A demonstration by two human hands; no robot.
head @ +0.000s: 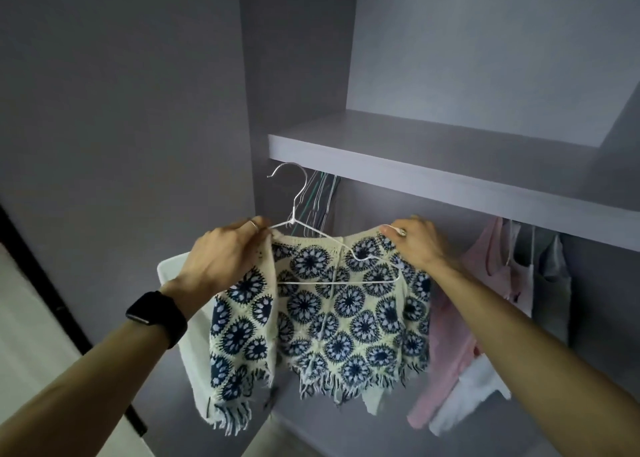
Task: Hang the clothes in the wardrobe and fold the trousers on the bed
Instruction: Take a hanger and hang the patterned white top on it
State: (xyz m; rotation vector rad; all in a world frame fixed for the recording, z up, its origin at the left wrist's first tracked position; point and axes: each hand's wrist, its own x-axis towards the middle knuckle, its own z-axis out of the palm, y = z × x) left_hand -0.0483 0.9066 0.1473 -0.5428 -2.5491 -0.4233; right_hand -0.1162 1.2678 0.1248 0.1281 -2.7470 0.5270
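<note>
Grey wardrobe (298,75) with spare hangers (318,200) under its shelf (450,176) sat ahead, where left hand (221,255) and right hand (419,245) each pinched a shoulder of the crocheted floral top (346,318) on a white wire hanger (293,214), soft, light, stretchy, likely best gripped at shoulders.

Two hands, left hand (218,259) and right hand (417,245), one patterned top (329,318), one white hanger (293,212).
One shelf (450,165), one watch (156,312), at least three hung garments (485,283).
</note>
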